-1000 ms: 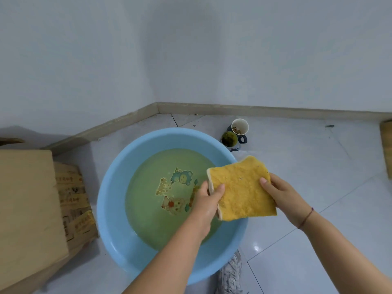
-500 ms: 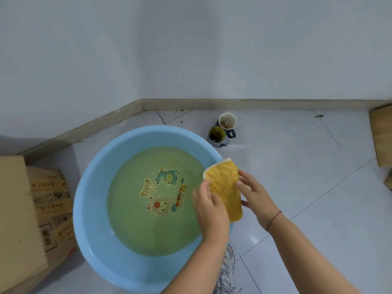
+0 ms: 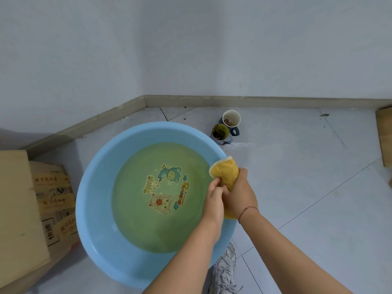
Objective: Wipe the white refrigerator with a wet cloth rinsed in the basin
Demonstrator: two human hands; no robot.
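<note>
Head view: left hand [image 3: 213, 200] and right hand [image 3: 239, 192] grip the bunched yellow cloth [image 3: 226, 172], hiding its middle, over the blue basin [image 3: 95, 187] rim, two cups [image 3: 226, 128] beyond, cardboard box [image 3: 17, 209] cropped left.

Round blue basin [image 3: 93, 209] w/ greenish water [image 3: 135, 221] (cartoon print [image 3: 164, 190] on bottom), yellow cloth [image 3: 227, 175] bunched up over its right rim

The basin [image 3: 95, 209] is smooth, glossy blue plastic, the cloth [image 3: 228, 175] a nubby, rough-napped yellow fabric, the floor [image 3: 297, 187] shiny pale tile, the box [image 3: 17, 198] matt brown cardboard and the wall [image 3: 212, 49] matt white paint.
</note>
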